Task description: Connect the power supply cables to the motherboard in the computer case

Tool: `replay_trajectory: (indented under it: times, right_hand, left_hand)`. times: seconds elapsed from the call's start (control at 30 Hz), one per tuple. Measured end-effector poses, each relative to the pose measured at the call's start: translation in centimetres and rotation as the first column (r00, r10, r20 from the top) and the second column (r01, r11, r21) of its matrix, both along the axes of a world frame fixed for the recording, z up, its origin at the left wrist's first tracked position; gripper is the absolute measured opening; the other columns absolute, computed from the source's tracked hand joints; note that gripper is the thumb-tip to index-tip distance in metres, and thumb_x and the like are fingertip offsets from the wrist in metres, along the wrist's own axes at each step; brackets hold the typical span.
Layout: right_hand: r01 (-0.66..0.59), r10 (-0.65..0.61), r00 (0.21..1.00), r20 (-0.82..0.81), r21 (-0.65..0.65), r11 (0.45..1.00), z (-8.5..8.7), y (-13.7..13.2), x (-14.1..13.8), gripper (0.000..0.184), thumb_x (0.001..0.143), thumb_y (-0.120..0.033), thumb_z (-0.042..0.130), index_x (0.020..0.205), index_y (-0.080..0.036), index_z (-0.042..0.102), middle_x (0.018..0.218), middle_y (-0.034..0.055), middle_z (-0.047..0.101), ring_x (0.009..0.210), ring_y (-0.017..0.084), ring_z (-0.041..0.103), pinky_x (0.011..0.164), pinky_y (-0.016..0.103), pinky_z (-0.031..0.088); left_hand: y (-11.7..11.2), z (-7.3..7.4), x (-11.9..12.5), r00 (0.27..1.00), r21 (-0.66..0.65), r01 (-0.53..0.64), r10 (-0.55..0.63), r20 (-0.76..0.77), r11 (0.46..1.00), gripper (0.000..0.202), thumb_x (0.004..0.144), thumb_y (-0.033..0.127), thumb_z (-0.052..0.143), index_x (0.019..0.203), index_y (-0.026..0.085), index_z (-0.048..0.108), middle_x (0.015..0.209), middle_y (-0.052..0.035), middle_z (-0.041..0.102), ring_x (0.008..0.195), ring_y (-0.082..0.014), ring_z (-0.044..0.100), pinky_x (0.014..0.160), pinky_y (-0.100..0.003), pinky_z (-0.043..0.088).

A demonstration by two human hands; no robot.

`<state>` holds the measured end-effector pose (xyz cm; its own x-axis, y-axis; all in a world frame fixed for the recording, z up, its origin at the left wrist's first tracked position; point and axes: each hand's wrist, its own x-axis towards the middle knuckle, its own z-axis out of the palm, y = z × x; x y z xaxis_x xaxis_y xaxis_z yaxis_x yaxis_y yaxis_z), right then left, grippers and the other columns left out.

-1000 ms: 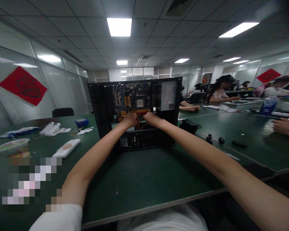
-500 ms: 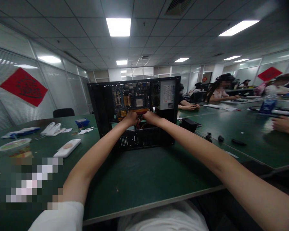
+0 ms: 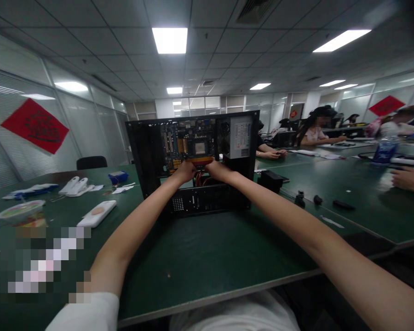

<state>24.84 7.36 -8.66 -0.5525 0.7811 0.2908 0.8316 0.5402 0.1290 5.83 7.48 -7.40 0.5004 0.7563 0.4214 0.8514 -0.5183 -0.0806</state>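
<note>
An open black computer case [image 3: 148, 156] stands on the green table [image 3: 200, 257], its side off, showing a blue motherboard [image 3: 188, 142] and a grey power supply [image 3: 239, 137]. Both my arms reach into it. My left hand [image 3: 185, 171] and my right hand [image 3: 218, 170] sit close together at the board's lower edge, fingers curled and pressed on a red and yellow slot part [image 3: 202, 161]. Red wires [image 3: 202, 178] hang just below the hands. The fingertips are hidden behind the knuckles.
Left of the case lie a white phone-like device [image 3: 96, 213], white packets [image 3: 75, 185], a small blue box [image 3: 117, 176] and a food tub [image 3: 19, 211]. Small black parts [image 3: 300, 199] lie to the right. Other people sit at the far right tables; one person's hand [image 3: 409, 179] rests there.
Both hands stay at the same spot on the board, shifting only slightly. The view has barely moved.
</note>
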Motion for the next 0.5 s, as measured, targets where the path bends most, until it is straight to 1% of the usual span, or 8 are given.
replay_trajectory:
  times: [0.1, 0.33, 0.5]
  right_hand:
    - [0.018, -0.018, 1.000, -0.022, 0.020, 1.000, -0.12, -0.15, -0.01, 0.035, 0.094, -0.009, 0.043, 0.123, -0.004, 0.062, 0.128, 0.0264, 0.059, 0.120, 0.026, 0.054, 0.100, 0.033, 0.039]
    - [0.057, -0.057, 0.998, -0.018, 0.011, 0.998, 0.18, -0.35, -0.18, 0.036, 0.091, -0.011, 0.048, 0.122, -0.005, 0.064, 0.122, 0.0256, 0.063, 0.116, 0.026, 0.058, 0.099, 0.033, 0.040]
    - [0.066, -0.066, 0.998, -0.006, -0.005, 0.998, 0.39, -0.70, -0.23, 0.037, 0.092, -0.011, 0.045, 0.124, -0.004, 0.063, 0.123, 0.0264, 0.062, 0.117, 0.027, 0.057, 0.099, 0.033, 0.040]
  left_hand:
    - [-0.03, 0.03, 0.23, 1.000, -0.011, -0.019, 0.019, 0.006, 1.000, 0.025, 0.083, 0.013, 0.055, 0.094, 0.011, 0.078, 0.094, -0.0132, 0.074, 0.085, -0.0203, 0.068, 0.078, -0.026, 0.049]
    - [0.34, -0.03, 0.38, 0.999, -0.017, -0.043, 0.043, 0.005, 0.999, 0.025, 0.081, 0.013, 0.055, 0.092, 0.011, 0.078, 0.090, -0.0138, 0.075, 0.083, -0.0213, 0.068, 0.076, -0.026, 0.049]
    - [0.37, -0.13, 0.46, 0.999, -0.020, -0.045, 0.045, 0.011, 0.999, 0.027, 0.081, 0.013, 0.054, 0.092, 0.010, 0.078, 0.092, -0.0143, 0.074, 0.083, -0.0213, 0.068, 0.077, -0.028, 0.050]
